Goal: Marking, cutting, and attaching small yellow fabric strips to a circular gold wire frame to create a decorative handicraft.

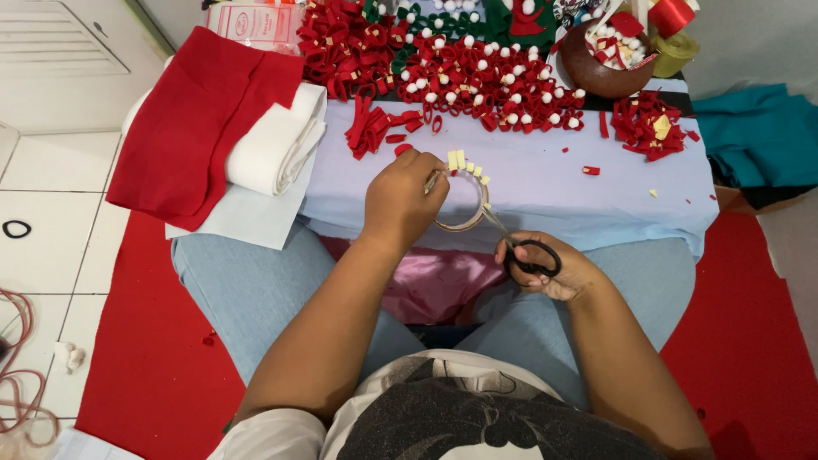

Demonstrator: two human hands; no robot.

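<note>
Sitting cross-legged: I face the low table covered in pale lilac cloth [554, 183], my knees tucked under its near edge.
Folded felt: a red felt sheet [192, 119] lies draped over a folded white felt pile [281, 145] at the table's left end.
Finished pieces: a heap of red felt loops with white pompoms [477, 81] fills the far side, beside a brown round bowl [596, 68] of scraps.
Left hand: my left hand [400, 200] is clenched around the clear ring-shaped roll of double-sided tape [464, 209], held just above the table's near edge.
Right hand: my right hand [545, 268] grips the black-handled scissors [520, 247], fingers through the loops, blades pointing up to the roll's lower right rim.
Cut tabs: small cream tape squares [464, 162] sit stuck along the top of the roll, close to my knuckles.
Risk: I judge the blades could nick my left fingers, since they meet the tape near my grip; sticky tape could also gum the blades, and the waiting tabs could fold onto each other.
</note>
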